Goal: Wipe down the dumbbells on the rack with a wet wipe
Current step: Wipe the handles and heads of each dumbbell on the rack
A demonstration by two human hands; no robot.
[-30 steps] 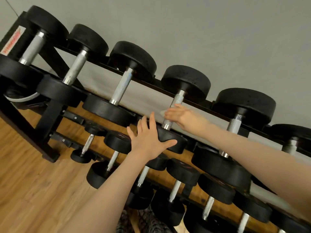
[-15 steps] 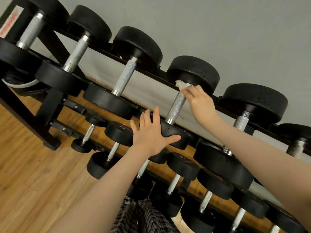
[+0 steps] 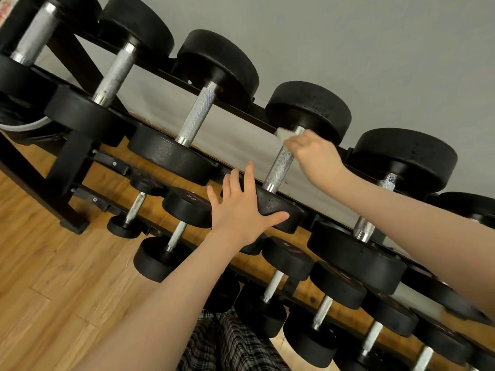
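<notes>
The right hand [image 3: 314, 153] pinches the wet wipe [image 3: 286, 134] on the dumbbell [image 3: 281, 167] handle's far end (axis running away toward the wall); the left hand [image 3: 241, 210] presses flat, fingers spread, on the near head.

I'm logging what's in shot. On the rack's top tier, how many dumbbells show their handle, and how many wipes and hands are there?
Black dumbbells with silver knurled handles: 5 (a sixth at far right is mostly hidden)
White wet wipe: 1
Bare hands, left hand and right hand: 2
Total: 8
</notes>
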